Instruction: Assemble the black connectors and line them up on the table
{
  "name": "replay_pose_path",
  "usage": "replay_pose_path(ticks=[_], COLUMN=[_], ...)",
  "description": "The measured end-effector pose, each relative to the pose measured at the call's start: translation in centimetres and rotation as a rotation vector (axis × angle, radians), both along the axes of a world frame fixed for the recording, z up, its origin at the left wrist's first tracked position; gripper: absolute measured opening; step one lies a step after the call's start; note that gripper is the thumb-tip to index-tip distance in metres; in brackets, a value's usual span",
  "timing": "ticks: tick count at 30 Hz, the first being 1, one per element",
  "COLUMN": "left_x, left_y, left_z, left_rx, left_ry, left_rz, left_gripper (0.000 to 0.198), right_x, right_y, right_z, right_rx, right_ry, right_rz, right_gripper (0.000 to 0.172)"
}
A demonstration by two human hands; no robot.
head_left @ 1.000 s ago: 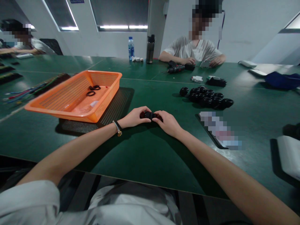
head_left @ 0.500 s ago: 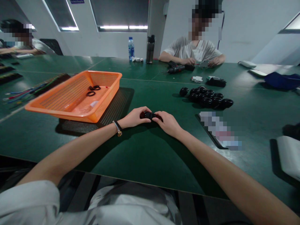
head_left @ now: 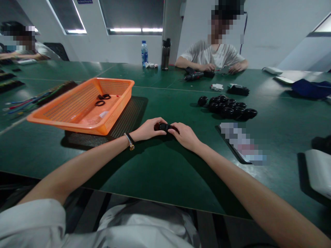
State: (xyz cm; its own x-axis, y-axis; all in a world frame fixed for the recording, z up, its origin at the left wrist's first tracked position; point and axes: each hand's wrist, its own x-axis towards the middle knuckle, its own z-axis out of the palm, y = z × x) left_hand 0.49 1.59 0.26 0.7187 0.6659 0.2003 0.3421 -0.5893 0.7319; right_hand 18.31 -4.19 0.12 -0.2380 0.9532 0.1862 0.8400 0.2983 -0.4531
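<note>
My left hand (head_left: 148, 129) and my right hand (head_left: 184, 135) meet over the green table (head_left: 160, 168), both gripping one small black round part (head_left: 164, 127) that rests low on the surface. Fingers cover most of the part, so its shape is unclear. A pile of several similar black round parts (head_left: 229, 108) lies to the right and farther back. An orange mesh basket (head_left: 82, 106) stands to the left on a black mat (head_left: 124, 122), with two black rings (head_left: 102, 99) inside it.
A person in a white shirt (head_left: 213, 55) sits across the table with a power drill (head_left: 193, 75) nearby. Two bottles (head_left: 155, 53) stand at the back. Coloured cables (head_left: 28, 100) lie far left. A flat card (head_left: 241, 143) lies to my right.
My hands and the black part stay in place. The person opposite has shifted their hands slightly.
</note>
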Motion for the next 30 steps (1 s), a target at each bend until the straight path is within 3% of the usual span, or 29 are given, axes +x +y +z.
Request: replay_pose_path(ticks=[7,16,30], left_x=[0.09,0.10,0.10], left_y=[0.07,0.02,0.04], left_z=[-0.06,0.17,0.11], left_rx=[-0.014,0.004,0.000], left_ry=[-0.003,-0.004,-0.011], left_rz=[0.002,0.022,0.018], left_gripper=[0.029,0.026,0.026], right_x=[0.00,0.14,0.27], right_y=[0.18,-0.13,0.07], right_z=[-0.16,-0.54,-0.88], right_rx=[0.010,0.127,0.114], right_ry=[-0.027,0.117,0.102], right_rz=[-0.014,0.021,0.006], right_gripper=[0.021,0.024,0.019])
